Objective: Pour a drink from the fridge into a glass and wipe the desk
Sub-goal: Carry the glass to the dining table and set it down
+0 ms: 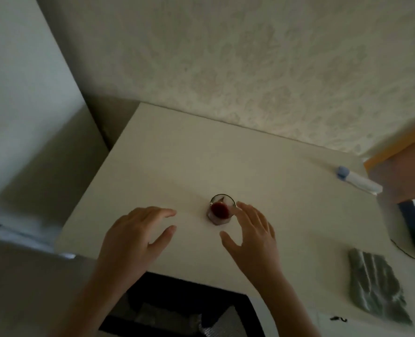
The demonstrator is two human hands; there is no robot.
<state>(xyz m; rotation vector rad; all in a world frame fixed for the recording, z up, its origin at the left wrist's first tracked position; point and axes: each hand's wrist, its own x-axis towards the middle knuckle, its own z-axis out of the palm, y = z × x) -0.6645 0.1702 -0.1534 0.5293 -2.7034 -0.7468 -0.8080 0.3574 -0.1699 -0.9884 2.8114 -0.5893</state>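
A small clear glass [221, 210] with dark red drink in it stands upright near the middle of the white desk [177, 154]. My right hand [252, 237] hovers just right of and below the glass, fingers spread, fingertips close to its rim; whether they touch it I cannot tell. Left of the glass, my left hand [133, 237] is held over the desk with its fingers apart and nothing in it. A crumpled grey-green cloth [376, 285] lies on the desk at the lower right.
A white tube with a blue cap [357, 180] lies at the desk's far right corner. A textured wall runs behind the desk. A white panel stands to the left. A dark opening [177, 305] sits below the desk's front edge, an orange-brown surface at the right.
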